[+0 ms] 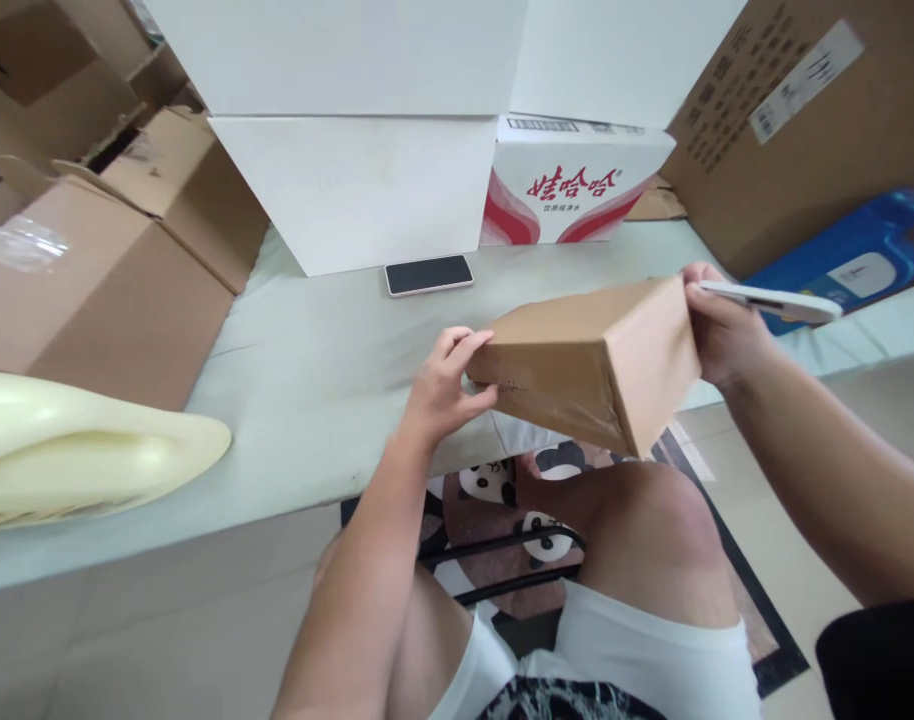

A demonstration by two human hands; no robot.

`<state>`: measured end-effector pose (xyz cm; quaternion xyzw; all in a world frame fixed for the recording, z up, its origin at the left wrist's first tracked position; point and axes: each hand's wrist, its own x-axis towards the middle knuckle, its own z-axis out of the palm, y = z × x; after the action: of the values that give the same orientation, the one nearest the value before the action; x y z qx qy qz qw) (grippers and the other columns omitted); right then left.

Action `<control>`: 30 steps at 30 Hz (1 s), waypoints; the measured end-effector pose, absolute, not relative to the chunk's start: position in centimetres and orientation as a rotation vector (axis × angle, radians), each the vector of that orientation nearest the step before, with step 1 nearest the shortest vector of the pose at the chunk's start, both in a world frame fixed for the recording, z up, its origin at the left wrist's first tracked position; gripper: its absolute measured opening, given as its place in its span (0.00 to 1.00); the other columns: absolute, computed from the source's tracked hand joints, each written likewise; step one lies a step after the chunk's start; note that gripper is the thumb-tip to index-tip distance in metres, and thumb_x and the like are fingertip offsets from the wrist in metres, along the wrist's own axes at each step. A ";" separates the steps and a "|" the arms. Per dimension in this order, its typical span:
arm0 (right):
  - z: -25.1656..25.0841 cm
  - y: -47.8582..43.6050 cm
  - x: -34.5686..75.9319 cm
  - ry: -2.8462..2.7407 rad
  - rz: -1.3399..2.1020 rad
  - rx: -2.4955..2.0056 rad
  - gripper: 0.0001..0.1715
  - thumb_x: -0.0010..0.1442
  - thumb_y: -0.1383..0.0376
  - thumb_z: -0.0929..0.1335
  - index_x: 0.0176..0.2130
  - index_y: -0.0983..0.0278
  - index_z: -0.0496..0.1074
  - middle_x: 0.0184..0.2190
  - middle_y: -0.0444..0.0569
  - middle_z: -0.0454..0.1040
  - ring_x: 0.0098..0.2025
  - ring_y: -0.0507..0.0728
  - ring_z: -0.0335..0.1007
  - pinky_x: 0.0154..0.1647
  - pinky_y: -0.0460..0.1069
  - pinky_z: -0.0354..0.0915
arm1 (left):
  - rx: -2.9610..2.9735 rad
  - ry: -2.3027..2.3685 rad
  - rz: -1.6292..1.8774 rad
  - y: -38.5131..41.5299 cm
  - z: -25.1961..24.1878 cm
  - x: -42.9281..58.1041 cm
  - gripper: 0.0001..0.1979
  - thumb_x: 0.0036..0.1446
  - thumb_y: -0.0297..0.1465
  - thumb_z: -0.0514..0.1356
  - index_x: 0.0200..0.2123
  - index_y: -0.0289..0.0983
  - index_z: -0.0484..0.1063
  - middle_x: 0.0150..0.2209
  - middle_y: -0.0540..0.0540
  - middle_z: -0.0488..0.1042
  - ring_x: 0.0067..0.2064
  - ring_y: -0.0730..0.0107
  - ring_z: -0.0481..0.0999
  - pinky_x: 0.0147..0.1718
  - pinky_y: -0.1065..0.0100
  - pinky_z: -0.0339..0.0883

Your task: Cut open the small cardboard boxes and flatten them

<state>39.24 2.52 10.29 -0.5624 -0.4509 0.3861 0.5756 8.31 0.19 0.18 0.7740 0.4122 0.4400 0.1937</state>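
A small brown cardboard box (554, 375) is held tilted above the table's front edge and over my lap. My left hand (446, 385) grips its left end, thumb below and fingers on top. At the far right end, my right hand (727, 325) is closed around a white utility knife (783, 302) and touches the box's edge. The knife's handle points out to the right; whether its blade is out cannot be made out. Clear tape shows on the box's near lower corner.
On the pale cloth-covered table (314, 380) lies a phone (429, 275). Behind it stand white boxes (359, 190) and a red-and-white carton (577, 190). Brown cartons (104, 290) and a pale yellow plastic object (89, 450) sit left; a blue bottle (839, 265) lies right.
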 end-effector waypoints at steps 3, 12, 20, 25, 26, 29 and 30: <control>10.3 4.5 37.6 -0.989 0.916 -1.164 0.31 0.32 0.57 0.81 0.28 0.57 0.62 0.21 0.38 0.60 0.24 0.51 0.54 0.24 0.48 0.53 | 2.152 1.284 1.220 0.0 0.4 8.2 0.32 0.49 0.29 0.60 0.61 0.37 0.69 0.58 0.36 0.75 0.58 0.52 0.76 0.57 0.56 0.71; 7.8 6.1 35.1 -0.828 1.080 -1.021 0.31 0.43 0.42 0.74 0.32 0.56 0.58 0.35 0.48 0.72 0.44 0.62 0.75 0.38 0.58 0.71 | 1.806 1.385 1.300 0.2 1.1 7.6 0.22 0.62 0.37 0.51 0.54 0.37 0.76 0.50 0.38 0.81 0.52 0.53 0.80 0.53 0.59 0.70; 2.4 3.1 33.5 -0.893 1.077 -1.124 0.37 0.40 0.39 0.79 0.33 0.55 0.58 0.27 0.38 0.61 0.28 0.53 0.63 0.26 0.48 0.60 | 1.743 1.633 1.155 0.3 0.8 8.3 0.20 0.72 0.43 0.47 0.38 0.41 0.74 0.37 0.39 0.79 0.42 0.51 0.79 0.41 0.61 0.66; 0.6 2.1 32.5 -0.886 1.200 -1.207 0.34 0.41 0.47 0.81 0.34 0.55 0.60 0.27 0.37 0.63 0.27 0.51 0.59 0.25 0.46 0.58 | 1.771 1.782 1.075 -0.2 0.9 8.4 0.20 0.73 0.40 0.45 0.36 0.40 0.73 0.32 0.40 0.77 0.35 0.53 0.77 0.34 0.62 0.61; 0.3 2.1 32.4 -0.903 1.163 -1.261 0.32 0.42 0.50 0.81 0.34 0.56 0.60 0.26 0.36 0.63 0.25 0.50 0.58 0.24 0.45 0.56 | 1.783 1.790 1.068 -0.3 0.9 8.4 0.21 0.73 0.40 0.44 0.36 0.40 0.74 0.33 0.40 0.78 0.36 0.53 0.78 0.34 0.62 0.61; 0.3 2.6 32.5 -0.862 0.991 -1.303 0.26 0.45 0.55 0.78 0.33 0.57 0.60 0.23 0.35 0.62 0.22 0.49 0.57 0.22 0.45 0.53 | 1.826 1.770 1.130 -0.5 0.7 8.6 0.23 0.74 0.40 0.43 0.45 0.38 0.76 0.41 0.37 0.81 0.42 0.52 0.80 0.37 0.61 0.65; 0.7 2.8 32.6 -0.803 0.919 -1.267 0.24 0.48 0.54 0.76 0.33 0.57 0.59 0.22 0.35 0.62 0.22 0.49 0.58 0.22 0.45 0.54 | 1.838 1.768 1.183 -0.5 0.6 8.7 0.24 0.74 0.40 0.43 0.49 0.37 0.76 0.44 0.37 0.82 0.45 0.51 0.81 0.40 0.60 0.67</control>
<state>32.55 2.77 0.66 -0.5551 -0.3515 0.4026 0.6374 8.71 -0.47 0.58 0.6448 0.6204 0.4150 0.1644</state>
